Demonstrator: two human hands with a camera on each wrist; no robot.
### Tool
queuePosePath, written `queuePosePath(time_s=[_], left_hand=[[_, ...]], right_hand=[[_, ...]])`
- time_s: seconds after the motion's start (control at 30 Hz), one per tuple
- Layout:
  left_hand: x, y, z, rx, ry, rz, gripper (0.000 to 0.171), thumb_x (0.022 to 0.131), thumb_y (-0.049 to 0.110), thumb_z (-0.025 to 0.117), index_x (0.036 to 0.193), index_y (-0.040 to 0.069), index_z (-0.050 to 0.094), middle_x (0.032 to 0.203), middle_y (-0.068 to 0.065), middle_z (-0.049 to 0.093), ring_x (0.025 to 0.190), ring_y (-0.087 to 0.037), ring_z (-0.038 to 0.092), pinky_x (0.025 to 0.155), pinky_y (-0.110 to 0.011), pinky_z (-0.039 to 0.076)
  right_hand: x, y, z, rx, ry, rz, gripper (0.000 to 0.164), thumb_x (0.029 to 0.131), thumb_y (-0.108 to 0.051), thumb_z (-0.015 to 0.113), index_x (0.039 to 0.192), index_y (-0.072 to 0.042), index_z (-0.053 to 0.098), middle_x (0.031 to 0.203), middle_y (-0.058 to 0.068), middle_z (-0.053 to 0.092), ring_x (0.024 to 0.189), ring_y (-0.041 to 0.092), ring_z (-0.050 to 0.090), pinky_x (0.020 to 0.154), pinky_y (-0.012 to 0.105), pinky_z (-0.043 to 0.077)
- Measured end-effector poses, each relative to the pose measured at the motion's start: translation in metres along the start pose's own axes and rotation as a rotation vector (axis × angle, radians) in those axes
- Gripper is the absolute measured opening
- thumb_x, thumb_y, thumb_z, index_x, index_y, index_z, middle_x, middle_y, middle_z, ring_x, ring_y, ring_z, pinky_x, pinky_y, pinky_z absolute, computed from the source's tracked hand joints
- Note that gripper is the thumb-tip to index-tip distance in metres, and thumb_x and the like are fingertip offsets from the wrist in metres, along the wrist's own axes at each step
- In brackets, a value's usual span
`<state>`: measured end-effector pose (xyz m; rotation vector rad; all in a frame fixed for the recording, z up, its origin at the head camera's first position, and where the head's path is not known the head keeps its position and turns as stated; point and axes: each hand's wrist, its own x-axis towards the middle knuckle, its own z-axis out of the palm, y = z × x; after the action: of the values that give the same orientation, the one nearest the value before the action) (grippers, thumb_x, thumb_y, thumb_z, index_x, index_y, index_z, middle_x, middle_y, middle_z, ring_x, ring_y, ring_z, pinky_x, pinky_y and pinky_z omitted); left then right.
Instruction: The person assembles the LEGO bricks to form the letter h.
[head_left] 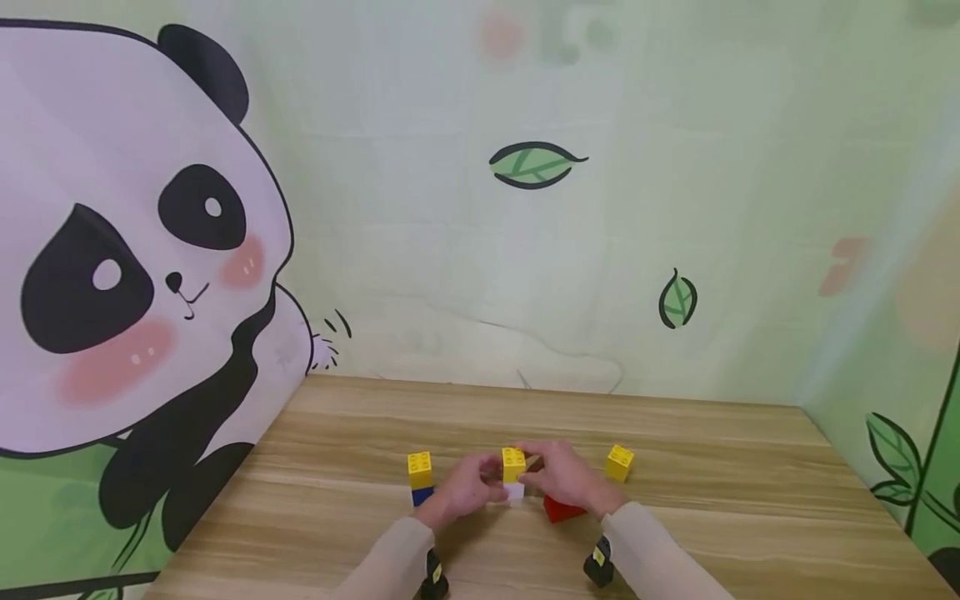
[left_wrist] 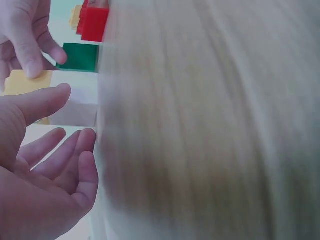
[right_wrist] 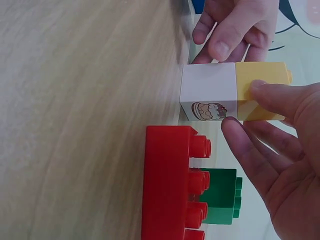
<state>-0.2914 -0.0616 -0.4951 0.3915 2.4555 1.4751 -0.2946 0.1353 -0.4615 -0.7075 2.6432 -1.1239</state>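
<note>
A yellow block [head_left: 513, 463] is stacked on a white block [right_wrist: 207, 85] with a cake picture on its side, both upright on the table. My right hand [head_left: 562, 477] pinches the yellow block, thumb [right_wrist: 272, 97] against its side and fingers along the opposite side near the joint. On the left of the stack, my left hand [head_left: 467, 485] has its fingers loosely bent, fingertips [right_wrist: 220, 49] right by the white block. A red block [head_left: 562, 508] lies beneath the right hand in the head view. Near it stands a green block [right_wrist: 220, 195], hidden in the head view.
Left of the left hand stands another stack, a yellow block [head_left: 420, 469] on a blue block [head_left: 422, 496]. A single yellow block [head_left: 619, 463] sits to the right on the wooden table [head_left: 360, 417]. A panda-print backdrop [head_left: 420, 250] rises behind the table.
</note>
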Motion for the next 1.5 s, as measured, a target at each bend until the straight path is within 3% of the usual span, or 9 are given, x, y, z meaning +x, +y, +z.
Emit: queuePosePath(time_s=[0.3,0.57,0.87,1.07,1.3,1.5], left_hand=[[-0.009,0.002,-0.006,0.02,0.041,0.023,0.046,0.083,0.013,0.073,0.124,0.002,0.054,0.12,-0.012,0.059,0.106,-0.03,0.057,0.087,-0.046,0.048],[-0.019,0.012,-0.016,0.057,0.078,0.063,0.055,0.084,0.018,0.073,0.131,0.002,0.049,0.128,-0.015,0.054,0.112,-0.031,0.054,0.09,-0.047,0.046],[-0.029,0.023,-0.035,0.103,0.092,0.191,0.046,0.084,0.015,0.072,0.124,-0.001,0.054,0.124,-0.02,0.056,0.108,-0.031,0.057,0.088,-0.043,0.048],[-0.036,0.029,-0.048,0.142,0.109,0.256,0.041,0.084,0.018,0.072,0.119,0.002,0.058,0.116,-0.013,0.062,0.104,-0.026,0.058,0.087,-0.038,0.048],[-0.046,0.03,-0.066,0.233,0.135,0.338,0.035,0.085,0.016,0.072,0.116,0.005,0.061,0.114,-0.01,0.064,0.104,-0.028,0.058,0.085,-0.042,0.048],[-0.052,0.023,-0.081,0.322,0.15,0.387,0.038,0.082,0.015,0.074,0.117,0.006,0.062,0.118,-0.01,0.062,0.112,-0.028,0.055,0.094,-0.048,0.042]], right_hand=[[-0.005,-0.002,-0.001,-0.031,0.033,0.015,0.057,0.088,-0.016,0.069,0.139,-0.007,0.045,0.119,0.008,0.06,0.099,0.022,0.059,0.083,0.039,0.051],[-0.016,0.002,-0.008,-0.081,0.128,-0.048,0.051,0.086,-0.014,0.071,0.133,-0.006,0.053,0.115,0.011,0.062,0.099,0.025,0.059,0.085,0.043,0.05],[-0.041,0.013,-0.024,-0.116,0.192,-0.123,0.04,0.084,-0.008,0.071,0.122,-0.003,0.061,0.108,0.009,0.064,0.095,0.025,0.059,0.078,0.038,0.052],[-0.055,0.024,-0.031,-0.166,0.208,-0.132,0.036,0.083,-0.008,0.072,0.117,0.0,0.063,0.105,0.01,0.065,0.094,0.026,0.059,0.074,0.035,0.052],[-0.069,0.038,-0.037,-0.174,0.176,-0.118,0.035,0.084,-0.01,0.071,0.117,-0.001,0.062,0.107,0.011,0.065,0.097,0.025,0.059,0.076,0.037,0.051],[-0.078,0.05,-0.041,-0.214,0.161,-0.13,0.035,0.085,-0.011,0.071,0.117,-0.001,0.063,0.109,0.011,0.065,0.098,0.025,0.06,0.078,0.037,0.051]])
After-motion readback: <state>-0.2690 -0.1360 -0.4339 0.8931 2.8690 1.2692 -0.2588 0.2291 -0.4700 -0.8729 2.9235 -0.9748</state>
